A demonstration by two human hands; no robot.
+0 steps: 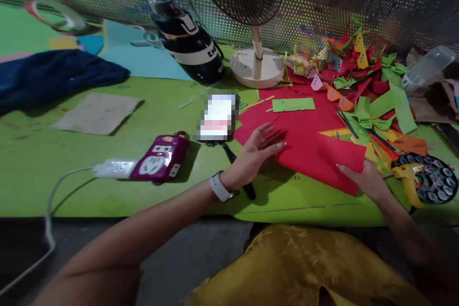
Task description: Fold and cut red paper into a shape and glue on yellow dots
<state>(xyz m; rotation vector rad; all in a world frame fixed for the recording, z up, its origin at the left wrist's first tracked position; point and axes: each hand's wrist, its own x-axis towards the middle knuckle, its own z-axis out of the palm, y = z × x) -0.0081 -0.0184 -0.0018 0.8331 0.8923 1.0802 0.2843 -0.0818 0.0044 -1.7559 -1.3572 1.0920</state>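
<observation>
A sheet of red paper (319, 158) is held above the near edge of the green table (143, 201). My right hand (371, 179) grips its right end, thumb on top and fingers hidden beneath. At the sheet's left end is my left hand (260, 150), fingers spread and slightly curled, holding nothing; whether it touches the paper I cannot tell. More red paper (251, 122) lies flat behind, with a green paper strip (293, 104) on it. Close to my left hand are a phone (217, 117) with a blurred screen and its black strap (229, 153).
A purple extension socket (161, 158) with a white plug and cable lies left. Behind stand a black bottle (190, 43) and a fan (256, 64). Folded paper pieces (344, 67) pile up at right, near scissors (382, 146) and a round black palette-like object (435, 179).
</observation>
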